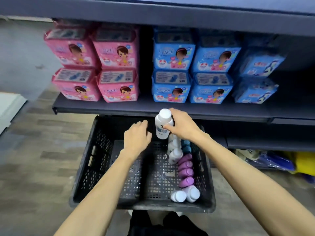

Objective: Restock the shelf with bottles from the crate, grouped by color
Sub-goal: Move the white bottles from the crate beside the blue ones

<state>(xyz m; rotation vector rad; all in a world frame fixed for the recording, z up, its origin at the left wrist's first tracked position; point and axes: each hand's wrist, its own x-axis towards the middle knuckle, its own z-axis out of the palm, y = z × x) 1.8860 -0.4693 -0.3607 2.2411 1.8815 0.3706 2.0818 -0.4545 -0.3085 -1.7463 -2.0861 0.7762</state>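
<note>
Right hand (183, 126): fingers curled round a white bottle (162, 123), held upright above the crate's far end.
Left hand (136, 137): fingers loosely bent, holding nothing, just left of that bottle and apart from it.
Crate (92, 167): black, below both hands; more white bottles (175, 154), teal bottles (185, 146) and purple bottles (185, 171) line its right wall.
Shelf (102, 106): beyond the crate; pink packs (95, 65) left, blue packs (192, 65) right.

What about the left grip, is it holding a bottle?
No, the left grip is empty above the crate, while the right grip holds the white bottle.
</note>
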